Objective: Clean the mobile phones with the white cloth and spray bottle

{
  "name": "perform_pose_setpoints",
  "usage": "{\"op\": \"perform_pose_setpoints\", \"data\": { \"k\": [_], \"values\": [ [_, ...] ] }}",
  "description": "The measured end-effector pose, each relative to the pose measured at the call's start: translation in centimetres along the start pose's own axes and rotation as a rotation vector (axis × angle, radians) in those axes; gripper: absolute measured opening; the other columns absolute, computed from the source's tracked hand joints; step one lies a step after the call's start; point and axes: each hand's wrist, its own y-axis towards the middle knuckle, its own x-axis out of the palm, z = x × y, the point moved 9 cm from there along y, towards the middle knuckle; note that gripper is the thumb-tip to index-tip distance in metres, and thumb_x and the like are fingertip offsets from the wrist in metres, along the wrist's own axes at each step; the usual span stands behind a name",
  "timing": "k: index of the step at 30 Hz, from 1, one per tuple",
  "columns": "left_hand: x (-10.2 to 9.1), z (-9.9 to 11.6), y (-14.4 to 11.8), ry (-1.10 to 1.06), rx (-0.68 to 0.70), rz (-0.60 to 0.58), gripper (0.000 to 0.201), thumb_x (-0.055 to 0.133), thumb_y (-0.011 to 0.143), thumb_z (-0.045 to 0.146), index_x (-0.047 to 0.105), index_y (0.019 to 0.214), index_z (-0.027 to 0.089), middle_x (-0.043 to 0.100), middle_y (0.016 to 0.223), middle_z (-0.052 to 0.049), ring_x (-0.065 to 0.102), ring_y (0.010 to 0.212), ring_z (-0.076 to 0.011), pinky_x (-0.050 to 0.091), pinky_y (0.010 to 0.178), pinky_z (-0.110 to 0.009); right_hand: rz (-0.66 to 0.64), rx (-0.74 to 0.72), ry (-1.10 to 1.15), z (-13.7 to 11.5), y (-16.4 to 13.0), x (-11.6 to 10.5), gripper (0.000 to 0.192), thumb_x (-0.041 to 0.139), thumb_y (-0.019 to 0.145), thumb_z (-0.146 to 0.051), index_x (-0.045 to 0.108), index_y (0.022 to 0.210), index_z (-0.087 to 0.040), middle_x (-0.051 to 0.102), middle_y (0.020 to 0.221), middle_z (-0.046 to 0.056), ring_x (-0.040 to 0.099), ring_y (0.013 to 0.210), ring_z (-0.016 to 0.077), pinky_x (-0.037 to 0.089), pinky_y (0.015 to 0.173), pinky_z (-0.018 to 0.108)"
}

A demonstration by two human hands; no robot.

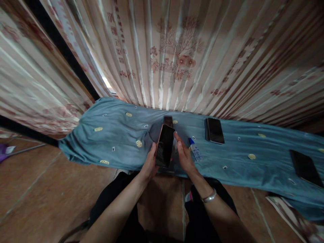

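Note:
My left hand (150, 164) grips a dark phone with a copper-coloured edge (165, 145), holding it tilted above the near edge of a blue patterned cloth (116, 135). My right hand (184, 156) is at the phone's right side, fingertips near its top right corner; whether it pinches something thin and clear there, I cannot tell. A silver bracelet (210, 196) circles my right wrist. A small dark rectangular item (168, 120) lies on the cloth just beyond the phone. A small bottle with a blue cap (194, 149) lies right of my right hand.
Another dark phone (214, 131) lies on the cloth at the right, and a third (305, 167) at the far right. Patterned curtains (177, 57) hang behind. The floor (37, 189) is reddish-brown tile. A purple object (4, 152) sits at the far left.

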Motion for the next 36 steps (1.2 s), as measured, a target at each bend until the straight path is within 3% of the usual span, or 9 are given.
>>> {"op": "perform_pose_setpoints", "data": {
  "k": [5, 15, 20, 28, 32, 36],
  "values": [
    [-0.6, 0.1, 0.4, -0.039, -0.006, 0.028, 0.049, 0.048, 0.098, 0.044, 0.061, 0.134, 0.014, 0.076, 0.112, -0.012, 0.072, 0.104, -0.0265, 0.058, 0.091, -0.039, -0.032, -0.007, -0.003, -0.2, -0.6, 0.7, 0.067, 0.032, 0.098, -0.066, 0.054, 0.144, -0.021, 0.053, 0.15, 0.007, 0.044, 0.143, 0.0202, 0.03, 0.124, 0.044],
    [-1.3, 0.7, 0.7, -0.105, -0.023, 0.157, 0.044, 0.041, 0.102, 0.032, 0.065, 0.129, 0.007, 0.078, 0.106, -0.012, 0.072, 0.104, -0.0241, 0.052, 0.1, -0.036, -0.086, 0.034, -0.004, 0.1, -1.3, 1.4, 0.064, 0.031, 0.1, -0.063, 0.055, 0.142, -0.022, 0.055, 0.148, 0.007, 0.047, 0.142, 0.021, 0.034, 0.122, 0.046],
    [-1.4, 0.8, 0.8, -0.129, -0.027, 0.154, 0.043, 0.041, 0.102, 0.031, 0.064, 0.129, 0.008, 0.078, 0.103, -0.011, 0.073, 0.101, -0.0237, 0.053, 0.099, -0.037, -0.103, 0.065, 0.027, 0.2, -1.4, 1.7, 0.059, 0.033, 0.1, -0.061, 0.056, 0.141, -0.025, 0.057, 0.146, 0.004, 0.048, 0.14, 0.0205, 0.035, 0.121, 0.048],
    [-2.2, 2.6, 1.1, -0.179, 0.031, 0.198, 0.039, 0.041, 0.102, 0.03, 0.068, 0.118, 0.007, 0.078, 0.095, -0.011, 0.073, 0.088, -0.0197, 0.055, 0.093, -0.032, -0.21, 0.025, 0.103, -0.2, -2.3, 2.6, 0.046, 0.043, 0.094, -0.03, 0.062, 0.136, -0.024, 0.061, 0.141, 0.002, 0.054, 0.135, 0.0226, 0.039, 0.118, 0.05],
    [-2.2, 2.9, 1.3, -0.183, 0.036, 0.162, 0.041, 0.039, 0.102, 0.034, 0.067, 0.119, 0.01, 0.077, 0.099, -0.01, 0.073, 0.093, -0.0206, 0.055, 0.094, -0.034, -0.268, -0.023, 0.054, -0.3, -3.0, 2.9, 0.056, 0.044, 0.084, -0.016, 0.062, 0.136, -0.026, 0.064, 0.138, 0.0, 0.058, 0.131, 0.0208, 0.043, 0.115, 0.047],
    [-1.8, 2.6, 1.6, -0.183, 0.011, 0.07, 0.051, 0.036, 0.102, 0.043, 0.064, 0.126, 0.008, 0.076, 0.103, -0.014, 0.073, 0.098, -0.0247, 0.055, 0.094, -0.039, -0.26, -0.011, -0.002, -0.3, -3.3, 2.7, 0.055, 0.049, 0.083, -0.017, 0.061, 0.136, -0.026, 0.069, 0.13, 0.001, 0.069, 0.114, 0.0197, 0.054, 0.102, 0.042]
  ]
}}
